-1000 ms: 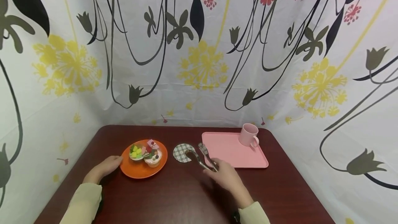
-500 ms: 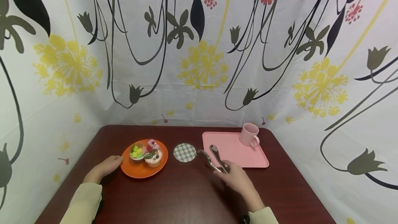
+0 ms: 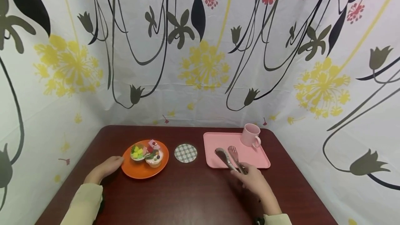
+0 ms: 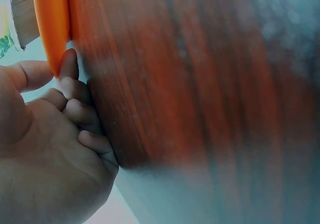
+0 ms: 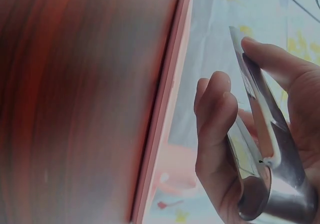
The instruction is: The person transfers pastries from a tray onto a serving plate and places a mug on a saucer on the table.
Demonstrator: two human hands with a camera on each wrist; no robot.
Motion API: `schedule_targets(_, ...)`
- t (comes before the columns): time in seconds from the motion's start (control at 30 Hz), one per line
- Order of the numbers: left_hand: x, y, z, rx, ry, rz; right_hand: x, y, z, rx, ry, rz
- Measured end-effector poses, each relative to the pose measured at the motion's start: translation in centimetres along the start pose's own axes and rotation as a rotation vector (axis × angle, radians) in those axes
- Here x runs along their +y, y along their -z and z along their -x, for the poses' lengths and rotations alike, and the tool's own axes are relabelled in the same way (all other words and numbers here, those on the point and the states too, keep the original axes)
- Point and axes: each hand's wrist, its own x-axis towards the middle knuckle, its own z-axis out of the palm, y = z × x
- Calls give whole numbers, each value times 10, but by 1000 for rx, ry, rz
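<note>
My left hand point(image 3: 107, 166) pinches the left rim of an orange plate point(image 3: 135, 173); in the left wrist view the thumb lies over the plate's edge and the index finger under it. Toy-like sweets lie on the plate: a tart with yellow cubes point(image 3: 136, 152), a cream-topped cupcake point(image 3: 154, 159) and a small pink cake piece point(image 3: 153, 144). Metal serving tongs point(image 3: 222, 154), one end spoon-like and the other forked, are gripped in my right hand point(image 3: 254, 181). Their spread tips are over the pink tray point(image 3: 215, 141), with nothing between them.
A pink mug point(image 3: 250, 135) stands at the tray's back right. Between plate and tray lies a round checked coaster point(image 3: 185, 153). The dark red-brown table point(image 3: 175, 197) backs onto a flower-printed cloth point(image 3: 193, 114).
My right hand has moved to the right with the tongs, from beside the coaster to over the tray. The left hand and plate have stayed put.
</note>
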Motion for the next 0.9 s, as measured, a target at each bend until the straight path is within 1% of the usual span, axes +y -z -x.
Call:
schedule_targets(0.17, -3, 1, 5, -8, -11, -2, 11, 9, 0, 4, -12, -13)
schedule_targets(0.3, -8, 0, 4, -9, 1, 5, 17, 13, 3, 9, -35, -6)
schedule_targets(0.47, -11, -3, 2, -3, 0, 18, 24, 20, 9, 19, -66, 2)
schedule_targets(0.67, -9, -3, 1, -7, -3, 22, 37, 32, 15, 26, -99, 13)
schedule_targets(0.9, 0, 2, -2, -17, -16, -3, 52, 50, 18, 29, -132, 31)
